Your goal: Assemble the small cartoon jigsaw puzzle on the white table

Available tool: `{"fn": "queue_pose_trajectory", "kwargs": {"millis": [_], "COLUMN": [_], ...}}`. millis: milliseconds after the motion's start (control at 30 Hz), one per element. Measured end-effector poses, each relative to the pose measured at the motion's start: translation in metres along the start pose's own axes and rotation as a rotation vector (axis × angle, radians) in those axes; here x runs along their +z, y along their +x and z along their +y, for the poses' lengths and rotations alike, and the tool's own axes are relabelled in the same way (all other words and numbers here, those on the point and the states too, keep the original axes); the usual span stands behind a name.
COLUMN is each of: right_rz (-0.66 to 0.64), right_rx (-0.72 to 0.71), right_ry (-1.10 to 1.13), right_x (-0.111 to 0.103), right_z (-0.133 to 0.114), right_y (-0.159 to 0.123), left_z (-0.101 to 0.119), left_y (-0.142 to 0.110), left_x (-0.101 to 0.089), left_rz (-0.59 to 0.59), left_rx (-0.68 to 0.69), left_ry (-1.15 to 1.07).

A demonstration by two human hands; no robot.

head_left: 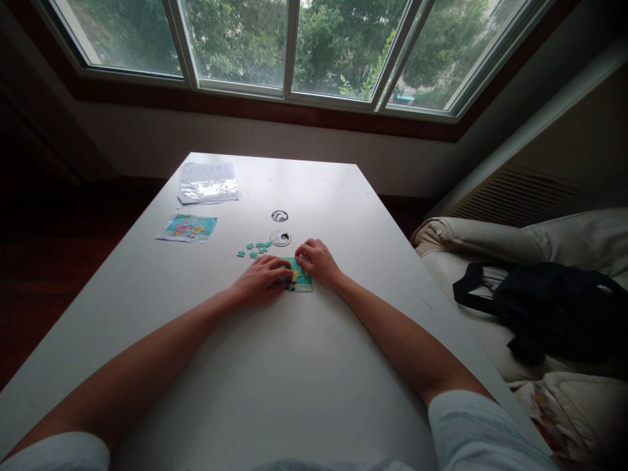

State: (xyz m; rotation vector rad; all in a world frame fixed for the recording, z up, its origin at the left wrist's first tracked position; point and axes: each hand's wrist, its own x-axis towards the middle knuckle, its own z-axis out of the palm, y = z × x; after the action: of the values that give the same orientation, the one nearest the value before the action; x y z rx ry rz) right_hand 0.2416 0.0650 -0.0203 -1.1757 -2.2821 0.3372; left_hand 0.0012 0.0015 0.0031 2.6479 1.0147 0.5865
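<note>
The left hand (262, 280) lies half open, its bent fingers spread over the left part of the jigsaw puzzle (305, 284). The right hand (321, 263) has its fingers curled at the puzzle's upper right corner; whether it grips a piece I cannot tell. The puzzle lies flat, its lower edge facing the person; its long axis seems to run left to right, though the left end is covered. Loose pieces (253, 255) lie beyond the left hand on the white bench (294, 366), below a window (235, 46).
</note>
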Motion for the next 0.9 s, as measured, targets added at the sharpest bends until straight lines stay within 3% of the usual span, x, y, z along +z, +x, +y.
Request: {"fn": "queue_pose_trajectory", "kwargs": {"millis": [900], "right_rz": [0.003], "right_rx": [-0.001], "right_ry": [0.005], "right_x": [-0.0006], "right_z": [-0.0002], "right_y": [-0.0003], "left_z": [0.0004], "left_y": [0.0002], "left_x": [0.0002], "left_rz": [-0.004], "left_rx": [-0.005], "left_ry": [0.006]}}
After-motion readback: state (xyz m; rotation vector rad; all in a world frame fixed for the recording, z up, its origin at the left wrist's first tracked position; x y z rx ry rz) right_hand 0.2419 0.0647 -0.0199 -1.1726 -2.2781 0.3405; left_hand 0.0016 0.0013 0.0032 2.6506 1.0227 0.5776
